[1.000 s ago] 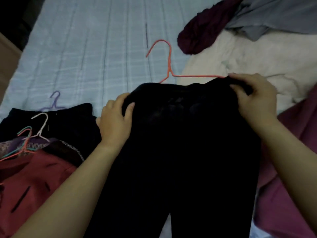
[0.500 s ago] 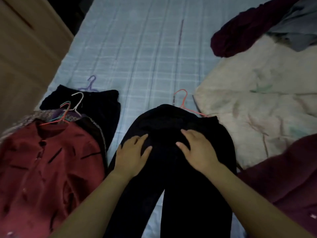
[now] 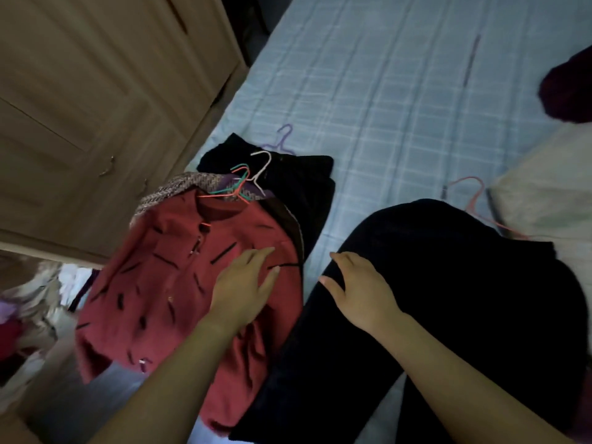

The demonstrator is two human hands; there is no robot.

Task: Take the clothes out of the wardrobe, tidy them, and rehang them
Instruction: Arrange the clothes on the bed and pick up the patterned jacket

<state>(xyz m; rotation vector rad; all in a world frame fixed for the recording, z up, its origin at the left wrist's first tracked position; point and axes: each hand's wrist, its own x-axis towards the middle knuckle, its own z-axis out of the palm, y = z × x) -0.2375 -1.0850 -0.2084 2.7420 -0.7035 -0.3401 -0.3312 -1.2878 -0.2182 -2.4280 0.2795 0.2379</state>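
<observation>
Fingers flat, the left hand (image 3: 243,283) lies over the red shirt (image 3: 166,267) and the right hand (image 3: 358,291) on the limp black trousers (image 3: 464,283), probably best lifted by their far orange hanger (image 3: 474,200).

No legible text, labels, brands, numbers or signs anywhere in view. Frame is dim and motion-blurred. The dark dashes on the red shirt (image 3: 166,283) are a printed pattern, not lettering.
</observation>
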